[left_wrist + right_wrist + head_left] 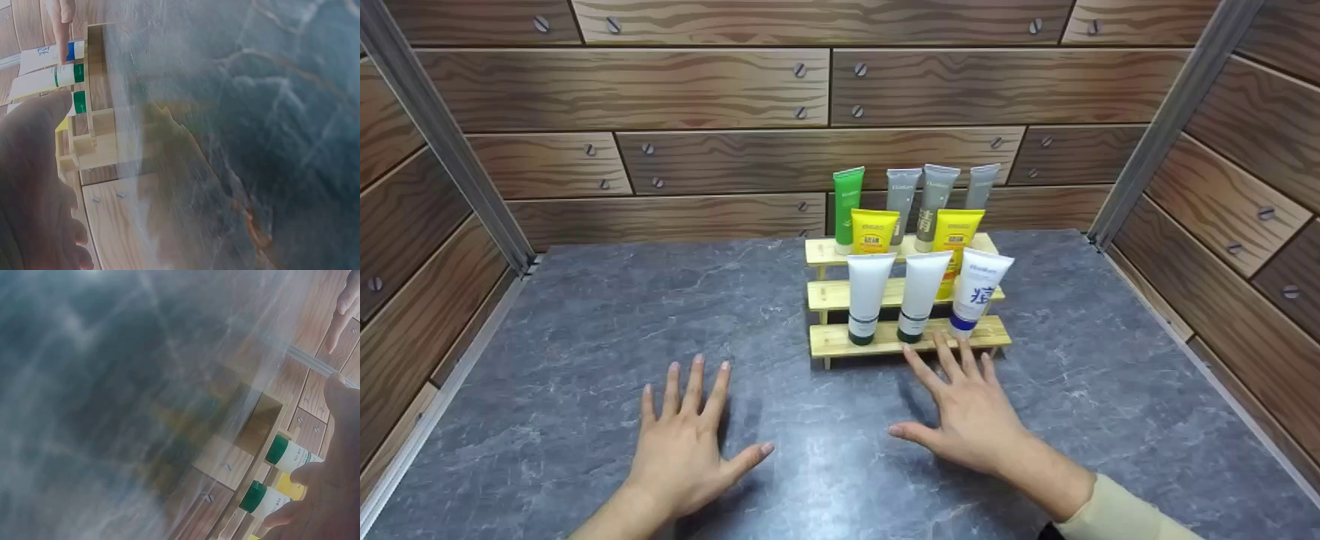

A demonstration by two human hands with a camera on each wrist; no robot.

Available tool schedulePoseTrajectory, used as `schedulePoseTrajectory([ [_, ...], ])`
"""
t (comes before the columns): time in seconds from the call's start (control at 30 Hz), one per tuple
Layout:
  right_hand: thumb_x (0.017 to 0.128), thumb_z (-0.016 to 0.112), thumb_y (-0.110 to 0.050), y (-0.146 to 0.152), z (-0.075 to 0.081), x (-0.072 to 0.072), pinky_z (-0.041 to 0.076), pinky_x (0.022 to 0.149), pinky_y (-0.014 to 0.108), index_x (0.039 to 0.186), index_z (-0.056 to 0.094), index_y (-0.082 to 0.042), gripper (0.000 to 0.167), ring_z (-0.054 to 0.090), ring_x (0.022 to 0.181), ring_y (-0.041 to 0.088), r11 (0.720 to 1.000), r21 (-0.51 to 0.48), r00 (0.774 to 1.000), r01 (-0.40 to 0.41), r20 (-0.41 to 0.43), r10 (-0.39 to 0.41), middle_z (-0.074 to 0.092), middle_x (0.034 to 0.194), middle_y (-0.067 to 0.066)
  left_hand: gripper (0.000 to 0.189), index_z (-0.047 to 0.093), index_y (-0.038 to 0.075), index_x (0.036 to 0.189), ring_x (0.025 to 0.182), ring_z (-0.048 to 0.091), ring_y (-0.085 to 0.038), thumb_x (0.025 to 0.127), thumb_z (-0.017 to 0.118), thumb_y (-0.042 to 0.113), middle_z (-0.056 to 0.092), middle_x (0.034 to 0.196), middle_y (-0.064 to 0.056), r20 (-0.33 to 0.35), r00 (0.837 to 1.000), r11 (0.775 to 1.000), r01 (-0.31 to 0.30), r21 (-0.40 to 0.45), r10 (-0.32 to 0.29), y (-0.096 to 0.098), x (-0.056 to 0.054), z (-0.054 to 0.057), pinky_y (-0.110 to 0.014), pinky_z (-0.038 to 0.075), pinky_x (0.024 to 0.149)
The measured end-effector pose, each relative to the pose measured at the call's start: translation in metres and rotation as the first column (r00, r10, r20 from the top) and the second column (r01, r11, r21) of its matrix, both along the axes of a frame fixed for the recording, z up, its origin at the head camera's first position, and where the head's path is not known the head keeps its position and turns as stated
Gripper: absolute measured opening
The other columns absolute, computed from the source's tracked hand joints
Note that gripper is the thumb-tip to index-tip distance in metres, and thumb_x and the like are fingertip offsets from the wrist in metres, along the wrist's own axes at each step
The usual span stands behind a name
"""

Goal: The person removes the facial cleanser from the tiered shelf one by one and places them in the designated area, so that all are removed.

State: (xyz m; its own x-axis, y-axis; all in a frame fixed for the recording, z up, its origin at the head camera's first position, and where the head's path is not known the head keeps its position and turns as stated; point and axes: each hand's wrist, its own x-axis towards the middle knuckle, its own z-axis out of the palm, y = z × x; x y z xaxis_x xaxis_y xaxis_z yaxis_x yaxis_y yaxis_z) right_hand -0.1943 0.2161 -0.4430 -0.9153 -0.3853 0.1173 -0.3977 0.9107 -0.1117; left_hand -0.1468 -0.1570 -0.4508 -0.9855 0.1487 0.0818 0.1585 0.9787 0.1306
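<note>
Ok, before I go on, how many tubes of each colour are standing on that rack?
Green tube: 1
Grey tubes: 3
Yellow tubes: 2
White tubes: 3
Total in view: 9

The rack (829,343) is pale yellow wood. Two front tubes (871,285) are white with dark green caps (862,334); the lettered tube (979,277) is white, its characters (982,295) and lower band (963,322) blue. The middle-tier tubes (958,226) are bright yellow, the corner tube (847,206) vivid green, and three rear tubes (936,199) grey. The surface (607,307) is dark grey with pale marbled veins, the plank walls (712,88) brown with dark grain, the sleeve (1132,514) cream.
</note>
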Motion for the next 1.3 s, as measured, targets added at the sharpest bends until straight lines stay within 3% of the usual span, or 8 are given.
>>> schedulePoseTrajectory([
  [0.27, 0.087, 0.062, -0.084, 0.002, 0.003, 0.002, 0.022, 0.116, 0.078, 0.169, 0.028, -0.029, 0.105, 0.013, 0.155, 0.056, 1.000, -0.001, 0.999, -0.003, -0.047, 0.003, 0.017, 0.173, 0.024, 0.120, 0.024, 0.013, 0.170, 0.156, 0.013, -0.055, 0.085, 0.045, 0.095, 0.016, 0.172, -0.026, 0.029, 1.000, 1.000, -0.004, -0.007, 0.004, -0.001, -0.002, 0.003, -0.081, 0.012, 0.117],
  [0.6, 0.087, 0.067, -0.079, 0.021, 0.021, 0.008, 0.019, 0.119, 0.075, 0.169, 0.030, -0.028, 0.104, 0.021, 0.153, 0.057, 0.999, -0.033, 0.998, -0.004, -0.070, 0.002, 0.015, 0.174, 0.021, 0.119, 0.026, 0.011, 0.169, 0.155, 0.015, -0.055, 0.086, 0.044, 0.094, 0.020, 0.171, -0.027, -0.037, 0.999, 0.999, 0.029, 0.017, -0.028, -0.001, -0.006, 0.017, -0.080, 0.013, 0.117],
  [0.83, 0.089, 0.063, -0.080, 0.042, 0.039, 0.013, 0.020, 0.122, 0.070, 0.170, 0.026, -0.024, 0.105, 0.019, 0.155, 0.052, 0.998, -0.053, 0.990, -0.021, -0.142, 0.013, 0.015, 0.175, 0.018, 0.118, 0.027, 0.010, 0.169, 0.156, 0.015, -0.054, 0.088, 0.038, 0.095, 0.019, 0.171, -0.026, -0.113, 0.992, 0.998, 0.061, 0.011, -0.059, 0.004, -0.011, 0.033, -0.077, 0.012, 0.120],
  [1.0, 0.090, 0.071, -0.072, 0.061, 0.048, 0.012, 0.021, 0.123, 0.066, 0.169, 0.029, -0.024, 0.102, 0.024, 0.155, 0.048, 0.995, -0.095, 0.984, -0.018, -0.177, 0.001, 0.019, 0.174, 0.014, 0.117, 0.024, 0.012, 0.170, 0.157, 0.011, -0.051, 0.088, 0.040, 0.094, 0.017, 0.172, -0.024, -0.148, 0.985, 0.996, 0.088, 0.018, -0.085, 0.012, -0.019, 0.047, -0.074, 0.009, 0.122],
  [1.3, 0.087, 0.080, -0.064, 0.097, 0.049, -0.008, 0.032, 0.114, 0.074, 0.168, 0.032, -0.022, 0.104, 0.037, 0.147, 0.054, 0.985, -0.170, 0.970, 0.018, -0.236, -0.059, 0.031, 0.169, 0.023, 0.117, 0.015, 0.014, 0.171, 0.159, 0.003, -0.046, 0.089, 0.047, 0.091, 0.006, 0.174, -0.017, -0.158, 0.979, 0.988, 0.141, 0.055, -0.131, 0.028, -0.037, 0.072, -0.068, 0.004, 0.125],
])
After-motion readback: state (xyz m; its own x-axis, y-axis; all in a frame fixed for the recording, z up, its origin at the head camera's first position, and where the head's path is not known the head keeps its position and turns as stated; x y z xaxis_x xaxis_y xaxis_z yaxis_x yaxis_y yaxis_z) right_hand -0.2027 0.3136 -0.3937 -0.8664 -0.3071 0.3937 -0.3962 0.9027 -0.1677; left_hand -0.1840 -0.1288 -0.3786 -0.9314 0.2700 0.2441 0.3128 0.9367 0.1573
